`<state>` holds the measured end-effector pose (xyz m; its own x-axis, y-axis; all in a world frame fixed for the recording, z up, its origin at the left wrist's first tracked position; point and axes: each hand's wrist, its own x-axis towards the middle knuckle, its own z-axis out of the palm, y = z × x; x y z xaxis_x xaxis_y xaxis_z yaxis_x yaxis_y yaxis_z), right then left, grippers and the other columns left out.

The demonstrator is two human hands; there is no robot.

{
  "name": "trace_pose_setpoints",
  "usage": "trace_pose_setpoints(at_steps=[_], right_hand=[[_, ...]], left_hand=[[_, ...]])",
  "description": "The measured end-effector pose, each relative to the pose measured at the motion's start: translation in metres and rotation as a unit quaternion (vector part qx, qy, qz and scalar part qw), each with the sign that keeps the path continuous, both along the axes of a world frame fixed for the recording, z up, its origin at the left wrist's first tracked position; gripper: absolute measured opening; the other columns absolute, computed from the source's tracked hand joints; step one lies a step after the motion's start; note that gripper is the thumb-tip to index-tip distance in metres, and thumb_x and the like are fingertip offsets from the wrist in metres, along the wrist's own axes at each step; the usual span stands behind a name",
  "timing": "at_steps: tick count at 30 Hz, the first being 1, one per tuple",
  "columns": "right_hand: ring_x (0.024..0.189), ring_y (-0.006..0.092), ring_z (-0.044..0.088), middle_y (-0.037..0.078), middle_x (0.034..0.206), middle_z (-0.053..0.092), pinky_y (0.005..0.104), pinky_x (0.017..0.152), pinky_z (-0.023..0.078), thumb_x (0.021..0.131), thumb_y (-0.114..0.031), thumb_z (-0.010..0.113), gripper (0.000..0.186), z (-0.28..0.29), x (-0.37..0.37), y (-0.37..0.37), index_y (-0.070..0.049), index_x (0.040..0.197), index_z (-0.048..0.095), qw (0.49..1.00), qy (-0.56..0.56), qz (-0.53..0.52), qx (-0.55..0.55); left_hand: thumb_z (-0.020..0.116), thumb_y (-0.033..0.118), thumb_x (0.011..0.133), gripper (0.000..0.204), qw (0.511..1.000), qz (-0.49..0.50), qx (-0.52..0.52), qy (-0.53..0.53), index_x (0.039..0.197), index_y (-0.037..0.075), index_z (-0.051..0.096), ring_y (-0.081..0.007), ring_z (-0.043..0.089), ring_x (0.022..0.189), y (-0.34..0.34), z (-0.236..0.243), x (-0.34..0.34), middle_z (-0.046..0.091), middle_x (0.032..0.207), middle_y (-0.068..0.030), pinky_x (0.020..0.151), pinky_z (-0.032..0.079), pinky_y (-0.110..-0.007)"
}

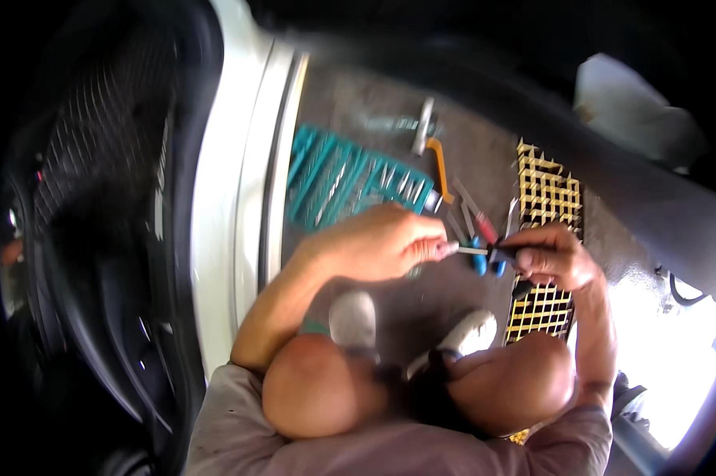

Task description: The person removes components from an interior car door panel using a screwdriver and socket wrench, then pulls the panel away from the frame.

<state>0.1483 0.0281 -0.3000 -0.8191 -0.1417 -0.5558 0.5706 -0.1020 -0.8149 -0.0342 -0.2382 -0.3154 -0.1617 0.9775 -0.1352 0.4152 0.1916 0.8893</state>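
My left hand (386, 240) and my right hand (552, 254) meet over the ground in front of my knees. Between them runs a slim metal tool (471, 251): the left fingertips pinch its silvery tip, the right fist closes on its dark handle end. Just under it lie pliers with blue grips (485, 265) and a red-handled tool (485, 228). A teal tool tray (350, 181) with rows of metal bits lies beyond my left hand.
A white car body edge (231, 198) and a dark wheel arch fill the left side. A yellow floor grate (547, 198) sits under my right hand. An orange-handled tool (437, 163) lies past the tray. My pale shoes (354, 317) rest on grey concrete.
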Motion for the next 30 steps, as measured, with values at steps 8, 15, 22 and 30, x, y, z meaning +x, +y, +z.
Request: trace_pose_setpoints(at_steps=[8,15,22,30], right_hand=[[0.049,0.0051,0.046,0.004,0.071,0.061,0.0222,0.043,0.033,0.096,-0.012,0.071,0.037,-0.128,0.035,-0.019,0.011,0.123,0.066,0.989,-0.095,0.041,-0.11],[0.056,0.008,0.054,0.003,0.076,0.06,0.0246,0.05,0.041,0.102,-0.018,0.058,0.041,-0.182,0.058,-0.095,0.009,0.133,0.057,0.979,-0.111,-0.156,0.068],[0.119,0.0519,0.059,0.037,0.135,0.054,0.0497,0.102,0.049,0.088,-0.008,0.064,0.076,-0.235,0.072,-0.148,0.005,0.154,0.028,0.924,0.017,-0.076,0.376],[0.109,0.0451,0.066,0.032,0.121,0.063,0.0464,0.095,0.053,0.086,-0.016,0.071,0.09,-0.241,0.052,-0.167,0.002,0.159,0.02,0.941,-0.121,-0.094,0.302]], left_hand=[[0.06,0.026,0.105,0.027,0.922,0.34,-0.087,-0.164,0.106,0.002,0.071,-0.0191,0.062,0.068,-0.133,-0.133,0.053,0.068,0.079,-0.0047,0.064,0.047,-0.032],[0.05,0.025,0.11,0.033,0.769,0.508,-0.134,-0.365,0.123,-0.001,0.065,-0.0041,0.041,0.06,-0.132,-0.176,0.079,0.052,0.083,0.0037,0.052,0.034,-0.022],[0.058,0.016,0.106,0.039,0.751,0.507,-0.044,-0.419,0.142,0.0,0.058,-0.0087,0.06,0.074,-0.096,-0.2,0.062,0.065,0.105,-0.0073,0.064,0.052,-0.027],[0.065,0.018,0.102,0.026,0.724,0.531,-0.051,-0.439,0.12,0.0,0.071,-0.0097,0.059,0.057,-0.095,-0.216,0.049,0.068,0.084,-0.0058,0.051,0.05,-0.026]])
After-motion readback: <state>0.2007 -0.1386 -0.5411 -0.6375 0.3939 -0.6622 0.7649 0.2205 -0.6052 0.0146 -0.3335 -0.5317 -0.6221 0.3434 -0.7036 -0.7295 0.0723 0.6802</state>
